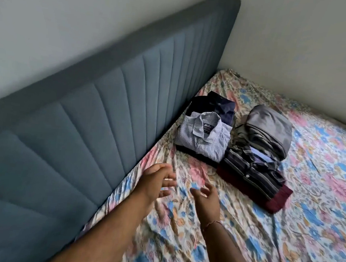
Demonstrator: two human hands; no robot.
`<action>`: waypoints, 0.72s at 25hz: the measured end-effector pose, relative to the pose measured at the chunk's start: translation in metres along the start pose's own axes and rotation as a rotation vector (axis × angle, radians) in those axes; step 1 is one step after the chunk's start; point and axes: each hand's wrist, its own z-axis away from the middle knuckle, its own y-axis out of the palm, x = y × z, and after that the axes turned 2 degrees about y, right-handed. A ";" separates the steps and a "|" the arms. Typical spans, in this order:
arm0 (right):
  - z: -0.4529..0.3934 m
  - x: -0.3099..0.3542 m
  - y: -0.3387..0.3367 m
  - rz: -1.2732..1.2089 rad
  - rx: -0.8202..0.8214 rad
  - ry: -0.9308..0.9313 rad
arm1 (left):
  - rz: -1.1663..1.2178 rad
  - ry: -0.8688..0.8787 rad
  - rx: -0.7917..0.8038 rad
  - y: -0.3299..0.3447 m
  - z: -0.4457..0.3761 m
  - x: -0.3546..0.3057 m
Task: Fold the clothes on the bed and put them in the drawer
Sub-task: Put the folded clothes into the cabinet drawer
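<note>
Left hand and right hand both open with relaxed, spread fingers, holding nothing, stretched over the floral bed sheet short of the clothes. Folded light checked shirt on a dark navy garment beside the blue headboard, collar label too blurred to read. Just right of it, second pile: grey folded clothes above a dark striped shirt and a maroon garment.

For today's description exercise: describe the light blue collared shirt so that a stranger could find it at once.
Start at the padded blue headboard. Beside it on the floral bedsheet lie two piles of folded clothes. The light blue shirt tops the nearer-headboard pile, its collar showing, over a navy garment.
</note>
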 end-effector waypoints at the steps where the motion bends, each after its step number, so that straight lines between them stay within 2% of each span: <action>1: -0.020 0.004 0.015 0.236 -0.059 -0.125 | -0.122 0.019 0.061 -0.005 -0.027 -0.014; 4: -0.075 0.028 0.045 0.793 -0.128 -0.484 | -0.612 0.135 0.250 -0.018 -0.090 -0.067; 6: -0.111 0.047 0.061 0.937 -0.181 -0.525 | -0.854 0.250 0.258 -0.017 -0.135 -0.099; 8: -0.142 0.065 0.077 1.006 -0.228 -0.515 | -0.907 0.277 0.207 -0.008 -0.173 -0.115; 11: -0.184 0.078 0.084 1.157 -0.258 -0.517 | -0.964 0.205 0.367 0.011 -0.216 -0.104; 15: -0.251 0.076 0.098 1.350 -0.156 -0.344 | -0.983 0.156 0.364 0.027 -0.278 -0.066; 18: -0.299 0.072 0.103 1.411 -0.061 -0.368 | -1.011 0.029 0.352 0.025 -0.319 -0.034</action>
